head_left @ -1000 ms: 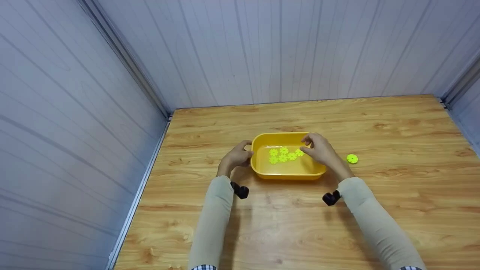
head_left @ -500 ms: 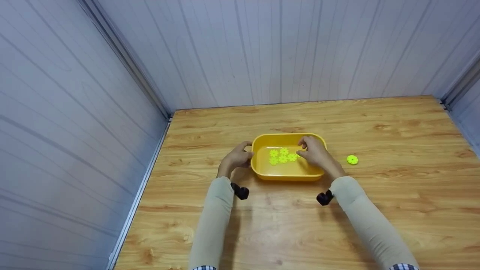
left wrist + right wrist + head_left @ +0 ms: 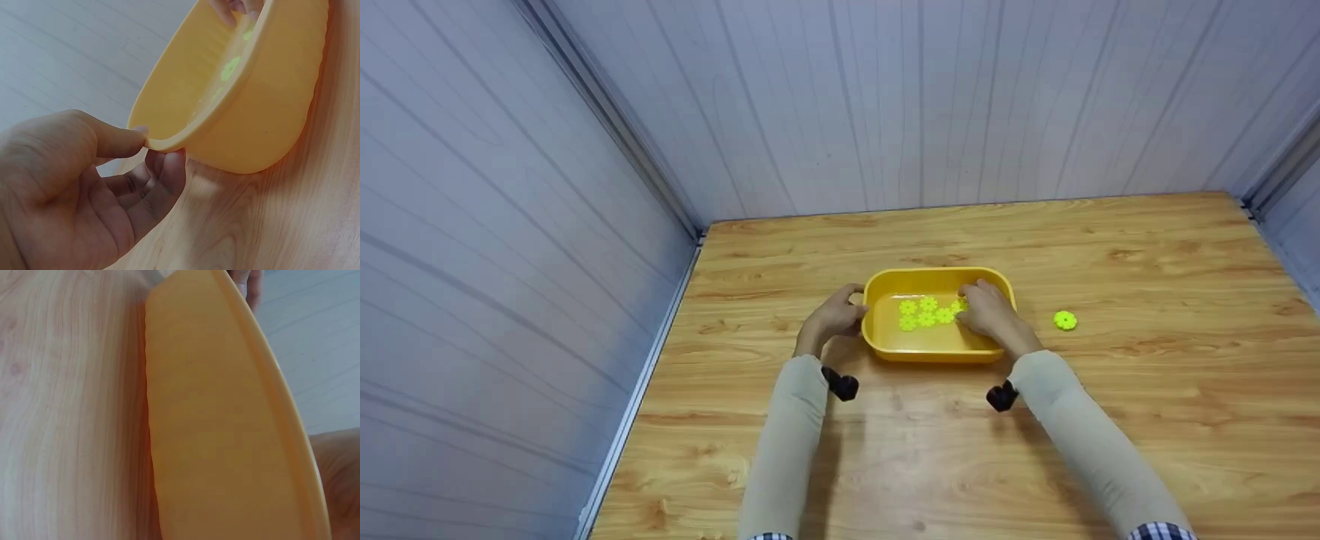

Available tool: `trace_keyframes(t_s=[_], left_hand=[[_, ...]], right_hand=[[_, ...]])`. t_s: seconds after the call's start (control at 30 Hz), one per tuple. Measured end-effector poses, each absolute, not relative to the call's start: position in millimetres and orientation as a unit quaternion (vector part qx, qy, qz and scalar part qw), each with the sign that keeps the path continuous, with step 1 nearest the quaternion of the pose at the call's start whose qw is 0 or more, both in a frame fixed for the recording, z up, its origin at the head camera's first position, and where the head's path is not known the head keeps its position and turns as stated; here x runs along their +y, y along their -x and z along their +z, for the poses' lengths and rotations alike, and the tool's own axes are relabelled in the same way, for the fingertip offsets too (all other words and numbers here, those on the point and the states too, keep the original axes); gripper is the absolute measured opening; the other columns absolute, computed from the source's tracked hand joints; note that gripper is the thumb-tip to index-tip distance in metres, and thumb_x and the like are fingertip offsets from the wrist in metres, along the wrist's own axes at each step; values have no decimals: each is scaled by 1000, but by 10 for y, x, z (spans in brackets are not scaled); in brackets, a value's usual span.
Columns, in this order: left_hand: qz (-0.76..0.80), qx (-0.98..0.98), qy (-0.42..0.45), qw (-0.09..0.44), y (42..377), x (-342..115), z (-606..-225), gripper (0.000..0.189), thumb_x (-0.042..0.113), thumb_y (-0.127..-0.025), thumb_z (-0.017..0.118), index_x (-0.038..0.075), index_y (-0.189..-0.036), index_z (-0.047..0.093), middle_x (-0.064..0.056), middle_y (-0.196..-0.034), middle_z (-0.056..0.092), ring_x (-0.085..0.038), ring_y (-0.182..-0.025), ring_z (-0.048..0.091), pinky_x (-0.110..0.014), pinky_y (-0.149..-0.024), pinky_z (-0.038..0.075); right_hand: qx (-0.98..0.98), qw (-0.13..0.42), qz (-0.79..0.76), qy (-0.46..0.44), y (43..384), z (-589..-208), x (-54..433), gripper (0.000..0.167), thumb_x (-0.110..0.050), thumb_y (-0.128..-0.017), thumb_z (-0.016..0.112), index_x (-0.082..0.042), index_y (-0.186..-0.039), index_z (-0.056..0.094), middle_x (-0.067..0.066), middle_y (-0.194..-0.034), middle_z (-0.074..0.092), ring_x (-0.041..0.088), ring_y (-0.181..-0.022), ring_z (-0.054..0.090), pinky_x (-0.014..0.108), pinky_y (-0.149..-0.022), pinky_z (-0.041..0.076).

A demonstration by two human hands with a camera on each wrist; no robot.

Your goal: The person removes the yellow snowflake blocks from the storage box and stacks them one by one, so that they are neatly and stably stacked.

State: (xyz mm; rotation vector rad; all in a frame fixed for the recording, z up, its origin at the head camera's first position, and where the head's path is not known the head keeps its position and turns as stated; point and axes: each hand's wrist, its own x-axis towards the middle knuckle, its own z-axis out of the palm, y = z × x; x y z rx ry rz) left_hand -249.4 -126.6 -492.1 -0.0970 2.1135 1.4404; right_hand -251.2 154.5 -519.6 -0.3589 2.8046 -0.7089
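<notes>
My left hand [image 3: 837, 315] grips the left end of a yellow plastic basin [image 3: 937, 354], thumb over the rim and fingers curled under it, as the left wrist view shows up close. Several flat, flower-shaped, bright yellow-green pieces [image 3: 927, 319] lie grouped on the basin's floor. My right hand [image 3: 992, 311] reaches down inside over the right part. Its thumb and fingers come round the rightmost flower-shaped piece [image 3: 958, 306], which is partly covered. In the right wrist view the basin's outer wall [image 3: 219, 410] hides the fingertips.
One more flower-shaped piece [image 3: 1065, 320] lies on the wooden tabletop [image 3: 915, 450], right of the basin. Pale panel walls [image 3: 885, 97] stand along the back and left side.
My right hand has moved left and lower into the basin, its thumb and fingers closing round the rightmost flower-shaped piece. The left hand and basin stay in place.
</notes>
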Motion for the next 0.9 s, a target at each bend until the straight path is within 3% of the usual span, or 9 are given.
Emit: trace_keyframes(t_s=[0.27, 0.53, 0.77, 0.9], left_hand=[[537, 792, 41, 288, 2495, -1267, -4929, 44, 14, -101, 45, 15, -144, 37, -14, -92, 58, -17, -68, 53, -49, -88, 49], [535, 794, 39, 287, 2494, -1258, -4922, 44, 14, -101, 45, 15, -144, 36, -14, -94, 57, -18, -70, 52, -47, -87, 49], [527, 800, 42, 284, 2490, -1256, -4924, 45, 13, -100, 47, 15, -143, 37, -13, -93, 57, -17, -70, 52, -38, -76, 50], [526, 800, 42, 285, 2483, -1260, -4913, 45, 14, -100, 46, 14, -144, 36, -18, -100, 59, -16, -67, 53, -41, -79, 50]], right_hand=[[966, 105, -187, 143, 2516, -5201, 1536, 23, -5, -85, 60, 7, -105, 62, 20, -100, 54, 35, -94, 45, 47, -87, 36], [965, 100, -210, 122, 2496, -5237, 1541, 19, -3, -83, 62, 4, -100, 58, 18, -102, 50, 34, -93, 47, 45, -84, 39], [962, 95, -227, 121, 2471, -5218, 1540, 20, -7, -82, 69, 0, -92, 53, 15, -99, 43, 29, -86, 44, 39, -74, 39], [955, 101, -252, 123, 2468, -5188, 1547, 13, -10, -84, 67, -3, -83, 56, 13, -96, 45, 28, -85, 44, 38, -73, 38]])
